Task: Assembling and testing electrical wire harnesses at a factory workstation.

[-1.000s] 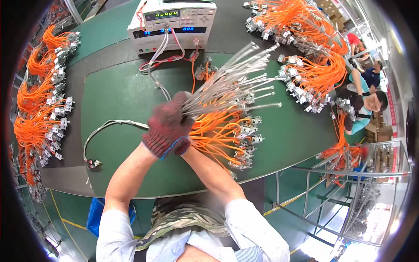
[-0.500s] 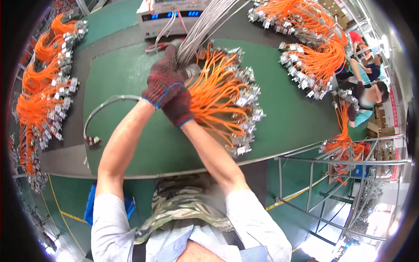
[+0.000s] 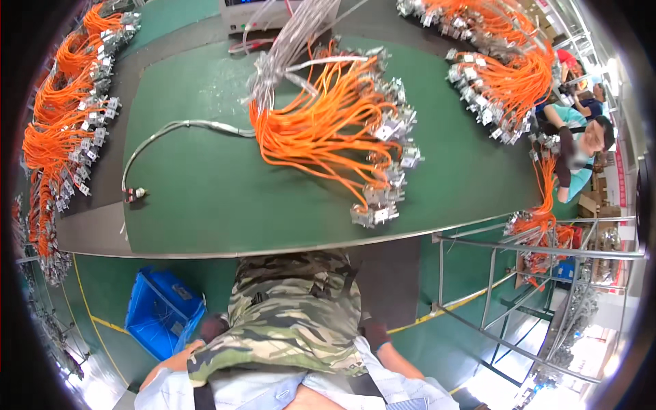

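Note:
Both hands hang low beside my camouflage apron, in dark knitted gloves. My left hand (image 3: 214, 328) is by the apron's left edge, near a blue bin; my right hand (image 3: 375, 333) is at its right edge. The fingers of both are hidden or too small to read. On the green work mat (image 3: 205, 219) lies a bundle of orange cables (image 3: 294, 133), its metal connectors (image 3: 389, 171) fanned out to the right. Whitish wires (image 3: 287, 51) run from the bundle toward the back. A grey cable (image 3: 164, 130) with a small plug curves from it to the left.
More orange cable bundles lie at the left (image 3: 58, 137) and the far right (image 3: 509, 82). A powered instrument (image 3: 249, 20) stands at the back. The blue bin (image 3: 160, 311) is on the floor. A metal rack (image 3: 485, 273) and co-workers (image 3: 581, 137) are at the right.
Both hands have let go of the cable bundle and dropped from the table to my sides. The bundle now lies loose on the mat. The view has tilted lower, showing more of the blue bin.

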### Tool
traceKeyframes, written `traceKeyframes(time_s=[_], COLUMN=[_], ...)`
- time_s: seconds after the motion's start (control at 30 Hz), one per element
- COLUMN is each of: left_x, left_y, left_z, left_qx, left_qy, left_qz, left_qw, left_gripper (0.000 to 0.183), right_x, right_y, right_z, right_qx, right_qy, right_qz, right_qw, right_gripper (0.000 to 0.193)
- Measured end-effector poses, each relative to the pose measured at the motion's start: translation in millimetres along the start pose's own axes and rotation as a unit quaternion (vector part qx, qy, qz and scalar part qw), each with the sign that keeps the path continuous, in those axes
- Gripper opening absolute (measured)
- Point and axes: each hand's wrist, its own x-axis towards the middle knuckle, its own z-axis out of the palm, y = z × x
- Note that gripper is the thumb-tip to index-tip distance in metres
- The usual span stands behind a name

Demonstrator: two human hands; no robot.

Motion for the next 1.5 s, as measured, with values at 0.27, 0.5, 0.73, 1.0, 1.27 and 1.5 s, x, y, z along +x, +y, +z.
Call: traceKeyframes(time_s=[0.27, 0.5, 0.73, 1.0, 1.27, 1.5], left_x=[-104.9, -154.5, -166.1, -130.8, -49.7, -102.6], left_y=[-60.5, -61.0, -72.3, -76.8, 4.2, 184.5], left_z=[37.6, 43.6, 90.0, 117.7, 79.8, -58.7], left_qx=[-0.073, -0.132, -0.142, -0.105, -0.062, -0.333], left_qy=[-0.043, -0.022, -0.046, -0.072, -0.012, 0.208], left_qz=[-0.091, -0.126, -0.146, -0.121, 0.007, 0.354], left_qw=[0.992, 0.983, 0.978, 0.984, 0.998, 0.849], left_gripper=[0.031, 0.029, 0.028, 0.027, 0.027, 0.026], right_x=[-36.8, -39.4, -45.1, -13.0, 37.6, 51.8], right_y=[-43.7, -38.2, -36.5, -37.5, -41.3, -124.3], right_z=[2.6, -8.1, -14.9, -36.0, -128.5, -255.4], right_qx=[0.024, 0.045, 0.033, 0.019, 0.210, 0.355], right_qy=[-0.041, -0.051, -0.042, 0.017, 0.019, 0.303], right_qz=[0.052, 0.052, 0.027, -0.040, 0.163, 0.038], right_qw=[0.998, 0.996, 0.998, 0.999, 0.964, 0.884], right_gripper=[0.026, 0.025, 0.024, 0.022, 0.040, 0.042])
